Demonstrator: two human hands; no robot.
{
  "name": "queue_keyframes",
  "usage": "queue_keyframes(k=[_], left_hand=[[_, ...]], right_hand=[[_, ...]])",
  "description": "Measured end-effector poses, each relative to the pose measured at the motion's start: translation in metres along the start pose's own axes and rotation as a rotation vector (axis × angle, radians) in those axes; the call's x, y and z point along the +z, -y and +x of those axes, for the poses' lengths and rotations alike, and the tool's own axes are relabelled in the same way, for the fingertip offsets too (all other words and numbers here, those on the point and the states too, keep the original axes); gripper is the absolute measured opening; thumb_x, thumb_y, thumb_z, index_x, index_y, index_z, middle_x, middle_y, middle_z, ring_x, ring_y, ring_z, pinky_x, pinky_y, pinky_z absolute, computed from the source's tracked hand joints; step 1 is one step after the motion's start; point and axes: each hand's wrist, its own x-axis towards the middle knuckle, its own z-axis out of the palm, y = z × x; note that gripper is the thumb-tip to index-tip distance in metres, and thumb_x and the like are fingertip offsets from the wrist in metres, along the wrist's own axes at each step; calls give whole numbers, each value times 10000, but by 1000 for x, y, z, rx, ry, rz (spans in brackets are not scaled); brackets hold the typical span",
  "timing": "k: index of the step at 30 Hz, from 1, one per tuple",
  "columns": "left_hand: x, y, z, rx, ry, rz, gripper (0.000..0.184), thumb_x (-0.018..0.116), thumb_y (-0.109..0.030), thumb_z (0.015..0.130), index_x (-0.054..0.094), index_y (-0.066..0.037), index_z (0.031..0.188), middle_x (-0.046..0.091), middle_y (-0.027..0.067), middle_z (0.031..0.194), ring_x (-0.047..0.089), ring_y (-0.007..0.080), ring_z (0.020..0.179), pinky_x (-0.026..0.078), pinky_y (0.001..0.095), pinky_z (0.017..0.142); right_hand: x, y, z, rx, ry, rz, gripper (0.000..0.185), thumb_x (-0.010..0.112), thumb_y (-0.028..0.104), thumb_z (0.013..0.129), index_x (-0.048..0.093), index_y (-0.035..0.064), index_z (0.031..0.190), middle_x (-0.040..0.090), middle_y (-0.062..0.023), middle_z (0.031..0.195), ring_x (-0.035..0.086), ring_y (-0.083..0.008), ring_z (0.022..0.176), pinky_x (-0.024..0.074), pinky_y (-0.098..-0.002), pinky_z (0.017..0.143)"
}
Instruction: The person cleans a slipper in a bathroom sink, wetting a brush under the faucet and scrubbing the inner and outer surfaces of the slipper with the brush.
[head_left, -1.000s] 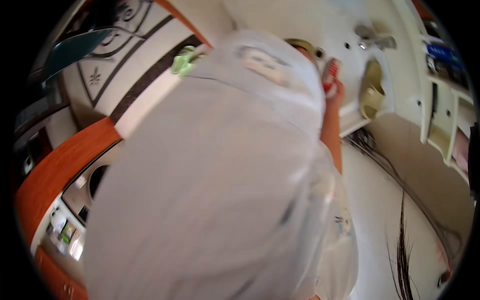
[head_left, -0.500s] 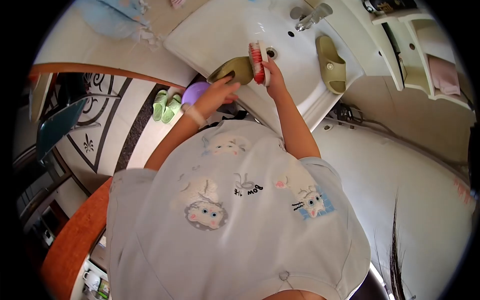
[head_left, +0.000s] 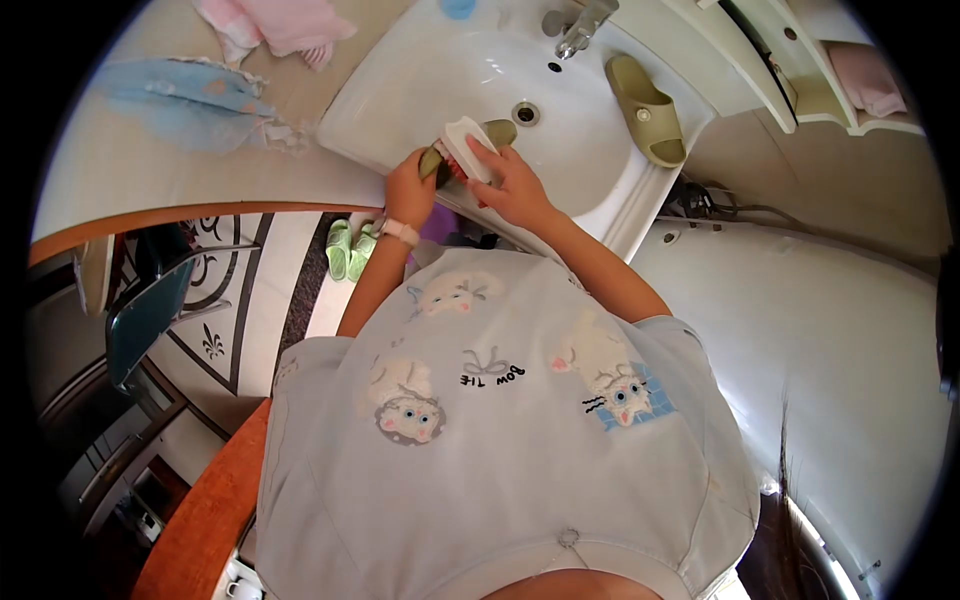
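An olive-green slipper is held over the near edge of the white sink. My left hand grips one end of it, its fingers wrapped round the sole. A white scrubbing brush with red and white bristles is in my right hand, bristles down against the slipper. The brush hides the slipper's middle. The matching slipper rests on the right side of the sink, below the faucet.
A blue cloth and a pink cloth lie on the counter at the left. Green slippers stand on the floor, beside a partly hidden purple basin. A white shelf is at the upper right.
My left hand has closed round the slipper's end. The brush has turned from upright to bristles down and moved left onto the slipper. The view has shifted slightly.
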Motion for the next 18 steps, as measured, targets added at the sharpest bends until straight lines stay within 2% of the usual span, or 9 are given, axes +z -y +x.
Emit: queue_keyframes(k=[1,3,5,6,9,13,15,16,18], left_hand=[[-1,4,1,9,8,2,273,597,-92,746,604,-46,1015,619,206,864,588,384,816,477,421,714],[-3,8,-4,45,25,-32,280,593,-79,737,604,-49,1016,619,209,858,588,386,812,476,428,710],[0,7,-2,43,31,37,293,596,-79,730,602,-49,1021,619,211,856,590,386,808,477,427,709],[3,6,1,30,29,103,305,600,-79,723,601,-50,1027,619,212,854,592,385,805,478,426,708],[0,8,1,76,68,93,323,606,-79,711,598,-46,1032,619,212,851,594,384,793,477,428,702],[1,3,0,79,69,82,313,593,-72,709,606,-51,1021,620,208,844,593,386,786,476,433,699],[7,-5,0,71,74,144,300,593,-78,716,609,-50,1015,621,207,837,594,388,781,478,429,692],[10,-7,3,59,78,204,288,592,-83,723,612,-50,1008,622,206,831,595,389,775,479,425,685],[15,11,7,10,144,185,278,595,-88,728,613,-49,1002,623,205,822,597,390,770,482,420,677]], right_hand=[[-7,10,-4,38,56,-213,598,577,269,788,384,226,1352,545,-179,987,560,-249,954,445,-352,821],[-12,-22,5,142,-22,-271,608,574,333,789,387,198,1351,512,-170,955,554,-267,905,448,-355,793],[-19,-39,10,467,49,156,611,556,378,793,393,176,1346,483,-178,968,540,-291,881,446,-369,782],[-6,-36,4,246,-41,-211,609,551,377,793,399,157,1340,480,-185,986,554,-287,879,444,-384,789],[8,-1,-16,-55,-32,-132,620,550,375,786,392,154,1343,479,-184,985,578,-286,840,445,-387,807],[-5,-16,7,155,-20,-126,634,555,377,770,385,180,1349,480,-181,1008,567,-307,904,448,-392,809],[-7,-38,23,414,-8,178,640,556,371,758,378,217,1353,477,-182,1047,544,-331,972,448,-395,818],[2,-27,24,160,-95,-184,645,554,365,756,372,218,1356,482,-189,1055,526,-342,1012,447,-395,825],[11,14,7,25,-35,-144,644,567,341,760,371,209,1359,487,-192,1015,527,-326,965,442,-376,816]])
